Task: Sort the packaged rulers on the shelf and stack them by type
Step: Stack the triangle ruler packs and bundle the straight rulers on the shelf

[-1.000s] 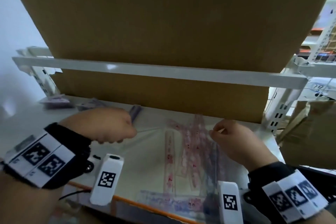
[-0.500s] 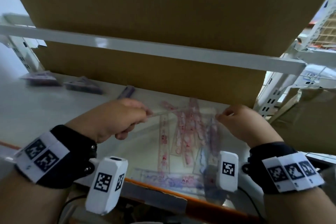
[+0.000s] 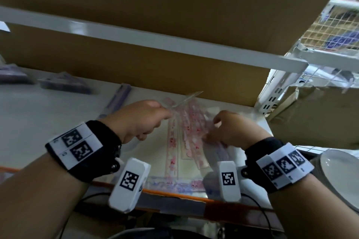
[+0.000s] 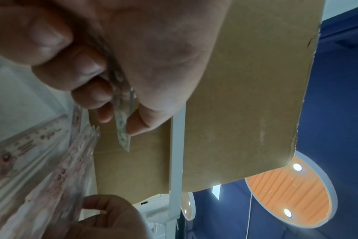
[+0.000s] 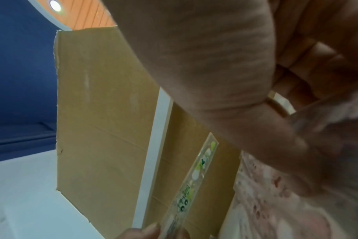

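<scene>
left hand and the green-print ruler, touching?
Touching. Left wrist view shows the left hand pinching the green-print ruler between thumb and fingers.

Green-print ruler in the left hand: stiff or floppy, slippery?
The green-print ruler juts straight past the left hand without sagging, so probably stiff. A thumb-and-finger pinch carries it, so likely light. Its clear glossy surface suggests it is slippery; it could pivot in that pinch.
</scene>
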The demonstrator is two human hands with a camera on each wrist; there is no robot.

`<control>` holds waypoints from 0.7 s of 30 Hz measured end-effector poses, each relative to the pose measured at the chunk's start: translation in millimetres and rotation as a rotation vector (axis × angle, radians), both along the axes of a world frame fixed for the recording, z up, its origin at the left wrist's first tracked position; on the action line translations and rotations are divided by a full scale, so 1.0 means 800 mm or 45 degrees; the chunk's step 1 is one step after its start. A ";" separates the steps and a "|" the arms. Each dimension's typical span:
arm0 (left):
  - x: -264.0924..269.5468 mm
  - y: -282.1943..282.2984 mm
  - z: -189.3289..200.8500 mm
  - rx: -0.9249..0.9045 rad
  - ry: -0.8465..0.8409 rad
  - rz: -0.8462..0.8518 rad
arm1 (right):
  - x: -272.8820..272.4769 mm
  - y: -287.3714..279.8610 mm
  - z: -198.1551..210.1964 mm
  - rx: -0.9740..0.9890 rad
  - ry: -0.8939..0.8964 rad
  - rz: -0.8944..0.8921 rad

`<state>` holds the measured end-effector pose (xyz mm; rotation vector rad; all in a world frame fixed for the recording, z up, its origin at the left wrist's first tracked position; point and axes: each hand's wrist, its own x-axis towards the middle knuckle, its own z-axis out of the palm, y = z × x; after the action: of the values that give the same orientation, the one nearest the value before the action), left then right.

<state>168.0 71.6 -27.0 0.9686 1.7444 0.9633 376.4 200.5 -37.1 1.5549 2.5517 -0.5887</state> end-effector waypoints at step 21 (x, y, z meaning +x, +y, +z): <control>-0.030 0.012 -0.029 -0.078 1.063 -0.253 | 0.046 -0.013 -0.011 -0.548 1.074 -0.849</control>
<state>143.9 80.9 -50.6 1.6125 2.2581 0.3737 412.9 190.5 -45.6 2.2752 1.9588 -2.0732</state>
